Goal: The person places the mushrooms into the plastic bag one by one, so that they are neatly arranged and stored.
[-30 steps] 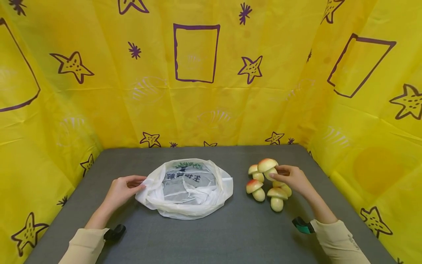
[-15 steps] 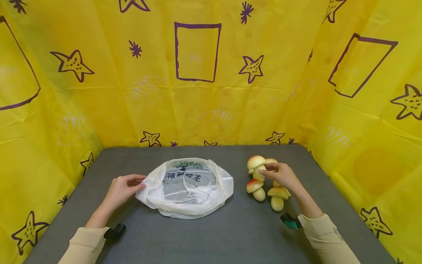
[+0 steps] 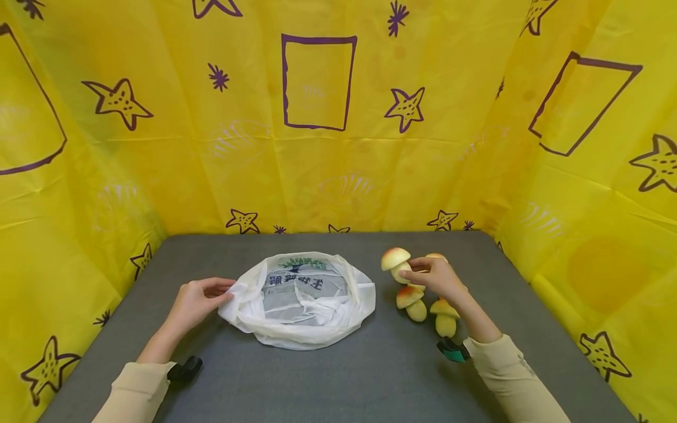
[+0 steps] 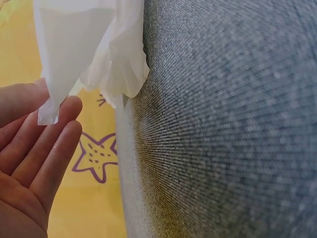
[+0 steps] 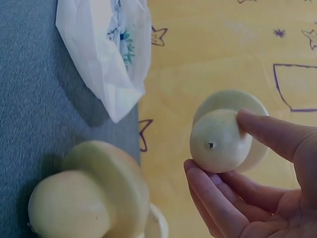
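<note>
My left hand (image 3: 195, 304) pinches the left edge of a white plastic bag (image 3: 365, 305) between thumb and fingers. The bag lies with its mouth open upward, green and dark print showing inside. In the left wrist view a corner of the bag (image 4: 74, 44) hangs between thumb and fingertips. My right hand (image 3: 436, 276) holds a mushroom (image 3: 395, 258) with a red-tinged cap by its stem, thumb on one side and fingers on the other. The right wrist view shows that mushroom's stem end (image 5: 218, 144) toward the camera, above the table.
Several more mushrooms lie beneath and beside my right hand, among them one front-left mushroom (image 3: 412, 301) and one front-right mushroom (image 3: 445, 317). The grey table (image 3: 328, 388) is walled by yellow cloth (image 3: 317, 170) with purple drawings at the back and sides.
My right hand has carried the held mushroom leftward, away from the other mushrooms and closer to the bag. The left hand and the bag have stayed in place.
</note>
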`<move>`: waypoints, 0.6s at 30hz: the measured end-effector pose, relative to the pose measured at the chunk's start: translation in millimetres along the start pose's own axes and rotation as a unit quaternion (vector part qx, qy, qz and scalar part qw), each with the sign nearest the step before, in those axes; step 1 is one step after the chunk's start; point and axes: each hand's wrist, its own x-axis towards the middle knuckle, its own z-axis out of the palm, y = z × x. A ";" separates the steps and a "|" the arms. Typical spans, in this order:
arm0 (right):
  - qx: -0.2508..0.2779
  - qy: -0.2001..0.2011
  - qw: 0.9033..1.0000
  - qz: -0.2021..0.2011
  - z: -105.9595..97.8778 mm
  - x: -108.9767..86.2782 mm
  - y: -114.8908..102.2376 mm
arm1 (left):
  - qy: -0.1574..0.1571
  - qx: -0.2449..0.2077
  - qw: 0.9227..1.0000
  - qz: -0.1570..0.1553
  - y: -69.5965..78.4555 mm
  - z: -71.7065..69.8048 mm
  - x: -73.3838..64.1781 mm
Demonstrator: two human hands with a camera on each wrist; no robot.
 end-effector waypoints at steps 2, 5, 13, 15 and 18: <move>0.008 -0.003 1.000 -0.002 2.4 1.8 -2.4 | 0.004 0.001 1.000 0.002 0.7 0.3 0.3; 0.005 -0.003 1.000 0.003 5.4 4.0 -7.2 | 0.007 0.002 1.000 0.001 2.4 0.9 0.6; 0.001 -0.017 1.000 0.011 15.6 9.6 -16.7 | 0.006 0.004 1.000 -0.004 4.3 1.0 0.8; -0.003 -0.018 1.000 0.013 17.4 11.5 -18.2 | 0.007 0.003 1.000 -0.001 3.8 0.9 1.0; -0.005 -0.016 1.000 0.014 20.4 15.2 -20.2 | 0.010 0.002 1.000 0.002 3.0 0.8 1.0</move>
